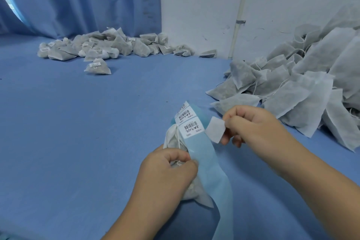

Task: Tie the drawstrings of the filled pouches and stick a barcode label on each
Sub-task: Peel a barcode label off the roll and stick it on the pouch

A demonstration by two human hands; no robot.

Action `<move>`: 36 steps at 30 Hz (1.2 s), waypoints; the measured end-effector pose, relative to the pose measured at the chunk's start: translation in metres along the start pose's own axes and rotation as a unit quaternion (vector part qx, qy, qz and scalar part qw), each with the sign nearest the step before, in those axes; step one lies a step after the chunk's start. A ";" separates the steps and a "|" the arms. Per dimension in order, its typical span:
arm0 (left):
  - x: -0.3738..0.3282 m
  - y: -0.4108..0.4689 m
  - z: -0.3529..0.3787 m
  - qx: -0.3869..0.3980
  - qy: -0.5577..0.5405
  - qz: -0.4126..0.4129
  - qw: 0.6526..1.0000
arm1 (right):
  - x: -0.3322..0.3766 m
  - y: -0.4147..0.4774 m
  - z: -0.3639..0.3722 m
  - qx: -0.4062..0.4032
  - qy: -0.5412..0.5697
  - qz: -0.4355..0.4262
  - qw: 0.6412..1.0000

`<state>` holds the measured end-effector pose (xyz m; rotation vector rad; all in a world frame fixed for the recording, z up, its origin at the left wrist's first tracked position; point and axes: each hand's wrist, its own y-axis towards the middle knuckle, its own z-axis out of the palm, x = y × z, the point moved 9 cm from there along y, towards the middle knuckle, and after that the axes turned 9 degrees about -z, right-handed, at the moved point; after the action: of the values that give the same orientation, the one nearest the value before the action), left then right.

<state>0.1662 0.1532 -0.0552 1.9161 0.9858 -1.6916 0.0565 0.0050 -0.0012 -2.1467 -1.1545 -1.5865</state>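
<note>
My left hand [167,169] grips a filled grey-white pouch [191,191] at its gathered neck, together with a light blue backing strip [206,161] that carries barcode labels [191,125]. The pouch's white drawstring [178,136] runs up from my fingers. My right hand [253,122] pinches a single peeled label [215,129], blank side toward me, just right of the strip. The strip's bare tail hangs down toward the bottom edge.
A heap of filled pouches with loose strings [303,87] lies at the right against the white wall. A second pile of tied, labelled pouches [109,46] lies at the back by the blue curtain, one pouch [97,67] apart in front. Blue cloth [78,132] covers the surface.
</note>
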 end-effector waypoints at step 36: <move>-0.022 0.028 -0.017 0.108 0.038 -0.047 0.992 | -0.032 0.051 0.061 -0.011 0.313 0.062 0.948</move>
<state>0.1983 0.1412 -0.0354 2.1144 0.9684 -1.8579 0.1324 -0.0069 -0.0397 -1.4924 -0.7741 -2.0043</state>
